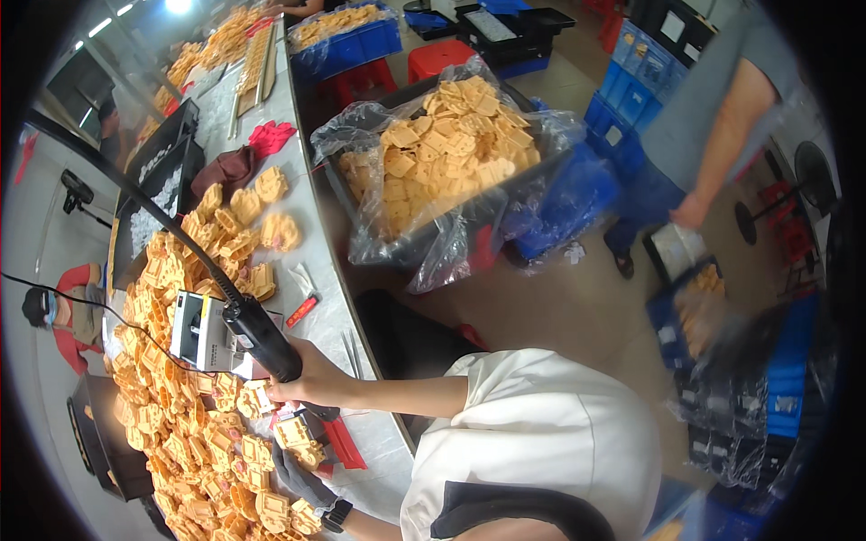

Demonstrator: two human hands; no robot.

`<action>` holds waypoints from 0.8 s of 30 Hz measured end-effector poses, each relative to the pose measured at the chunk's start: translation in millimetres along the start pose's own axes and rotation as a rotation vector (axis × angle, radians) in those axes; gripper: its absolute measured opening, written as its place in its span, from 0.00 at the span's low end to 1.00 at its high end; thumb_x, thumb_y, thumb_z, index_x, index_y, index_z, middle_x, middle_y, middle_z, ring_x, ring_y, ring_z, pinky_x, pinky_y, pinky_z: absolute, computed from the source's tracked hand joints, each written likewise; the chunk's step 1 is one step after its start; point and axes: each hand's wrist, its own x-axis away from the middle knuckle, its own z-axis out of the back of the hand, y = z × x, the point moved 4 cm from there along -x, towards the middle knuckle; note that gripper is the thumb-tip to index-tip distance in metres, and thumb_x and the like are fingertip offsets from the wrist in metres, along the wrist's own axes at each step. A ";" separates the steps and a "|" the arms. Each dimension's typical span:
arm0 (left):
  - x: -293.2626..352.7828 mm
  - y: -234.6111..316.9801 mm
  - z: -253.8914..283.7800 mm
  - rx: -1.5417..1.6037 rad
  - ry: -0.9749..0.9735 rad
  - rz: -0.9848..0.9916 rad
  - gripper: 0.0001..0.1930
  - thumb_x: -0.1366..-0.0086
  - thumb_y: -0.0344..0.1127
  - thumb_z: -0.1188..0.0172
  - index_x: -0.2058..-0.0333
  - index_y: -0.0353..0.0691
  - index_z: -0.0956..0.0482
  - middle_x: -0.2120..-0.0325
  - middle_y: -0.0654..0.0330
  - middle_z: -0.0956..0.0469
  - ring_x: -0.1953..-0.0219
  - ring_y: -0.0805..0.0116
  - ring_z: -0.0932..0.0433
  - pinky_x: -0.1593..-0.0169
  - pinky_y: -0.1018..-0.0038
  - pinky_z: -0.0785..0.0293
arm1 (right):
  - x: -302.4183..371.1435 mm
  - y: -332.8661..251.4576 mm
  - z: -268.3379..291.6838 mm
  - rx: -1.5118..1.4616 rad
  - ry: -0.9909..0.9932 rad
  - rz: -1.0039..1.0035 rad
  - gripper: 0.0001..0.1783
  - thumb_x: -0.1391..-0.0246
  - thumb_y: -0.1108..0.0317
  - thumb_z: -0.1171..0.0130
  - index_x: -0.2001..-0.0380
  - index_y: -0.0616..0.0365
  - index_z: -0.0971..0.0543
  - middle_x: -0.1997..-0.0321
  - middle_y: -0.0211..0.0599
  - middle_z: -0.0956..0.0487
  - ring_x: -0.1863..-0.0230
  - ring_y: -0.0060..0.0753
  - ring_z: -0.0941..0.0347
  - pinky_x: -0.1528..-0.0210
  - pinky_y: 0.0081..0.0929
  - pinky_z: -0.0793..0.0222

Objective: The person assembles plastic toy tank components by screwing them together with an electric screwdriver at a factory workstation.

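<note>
My right hand is closed round a black corded hand tool. The tool's thick cable runs away to the upper left, and its working end is partly hidden by my hand. Lower down is my left hand, in a grey glove, with a dark watch at the wrist. It appears to grip a tan moulded piece just below the tool; most of its fingers are hidden. A large heap of similar tan pieces covers the table beside both hands.
A small white box stands on the heap. A red-and-white tool, metal tweezers and a red strip lie on the grey table. Beyond its edge stands a plastic-lined bin of tan pieces. A person stands at right.
</note>
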 end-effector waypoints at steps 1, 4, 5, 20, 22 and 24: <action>-6.1 -12.1 5.3 -0.032 0.007 0.039 0.21 0.37 0.36 0.56 0.48 0.29 0.32 0.50 0.52 0.30 0.49 0.64 0.32 0.45 0.70 0.37 | -3.8 0.6 -0.4 0.010 -0.015 -0.027 0.20 0.59 0.77 0.39 0.61 0.62 0.34 0.78 0.30 0.28 0.81 0.18 0.32 0.78 0.18 0.35; -9.1 -16.8 4.6 -0.033 0.043 0.048 0.21 0.37 0.36 0.57 0.49 0.29 0.32 0.51 0.51 0.30 0.49 0.62 0.32 0.45 0.69 0.38 | -18.6 10.2 0.5 0.024 -0.024 -0.013 0.18 0.60 0.76 0.39 0.63 0.63 0.32 0.78 0.30 0.28 0.81 0.18 0.31 0.77 0.18 0.34; -8.6 -14.4 2.4 -0.032 0.059 0.051 0.21 0.37 0.36 0.57 0.49 0.29 0.32 0.51 0.51 0.30 0.49 0.62 0.32 0.45 0.69 0.38 | -23.0 7.5 -0.1 0.015 -0.044 -0.061 0.19 0.60 0.76 0.39 0.64 0.63 0.32 0.78 0.30 0.28 0.81 0.18 0.31 0.76 0.17 0.34; 26.8 8.7 -21.6 0.156 0.149 0.306 0.27 0.40 0.44 0.44 0.49 0.31 0.36 0.61 0.54 0.28 0.63 0.65 0.26 0.60 0.73 0.29 | -52.0 -17.7 27.6 0.061 -0.039 0.029 0.27 0.61 0.77 0.38 0.54 0.61 0.33 0.78 0.29 0.27 0.81 0.19 0.30 0.78 0.18 0.33; 25.8 6.8 -18.1 0.250 0.101 0.267 0.25 0.41 0.42 0.44 0.49 0.32 0.35 0.62 0.56 0.28 0.65 0.68 0.26 0.62 0.76 0.28 | -44.7 -15.4 29.9 0.106 -0.034 -0.060 0.33 0.65 0.76 0.38 0.50 0.61 0.33 0.67 0.31 0.31 0.66 0.22 0.33 0.62 0.23 0.35; 26.0 19.2 -23.0 0.161 0.164 0.198 0.18 0.41 0.43 0.46 0.57 0.37 0.29 0.64 0.60 0.29 0.64 0.70 0.29 0.68 0.76 0.31 | -36.1 -24.2 27.9 0.044 -0.012 -0.052 0.33 0.66 0.76 0.38 0.50 0.61 0.32 0.67 0.30 0.31 0.66 0.23 0.32 0.62 0.23 0.35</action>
